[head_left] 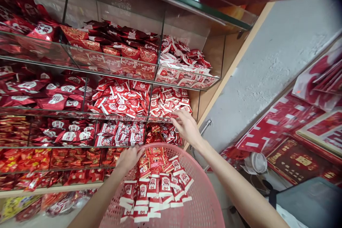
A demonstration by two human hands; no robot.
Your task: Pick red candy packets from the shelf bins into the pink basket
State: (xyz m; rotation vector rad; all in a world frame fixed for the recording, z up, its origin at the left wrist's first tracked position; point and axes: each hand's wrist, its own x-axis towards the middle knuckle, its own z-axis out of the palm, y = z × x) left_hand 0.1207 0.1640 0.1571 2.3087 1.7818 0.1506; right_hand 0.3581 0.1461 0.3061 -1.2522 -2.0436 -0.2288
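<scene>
The left hand (129,157) grasps the rim of a round, pink, perforated plastic basket (217,199), where small, flat, red-and-white packets (165,184) lie heaped. The right hand (187,124) is at the front lip of a clear-walled shelf compartment (159,118) of similar shelf packets (168,100); whether its bent fingers hold one, I cannot tell. Should the left grip slacken, the basket could tip and spill; the right fingers could catch the lip and drop a packet.
</scene>
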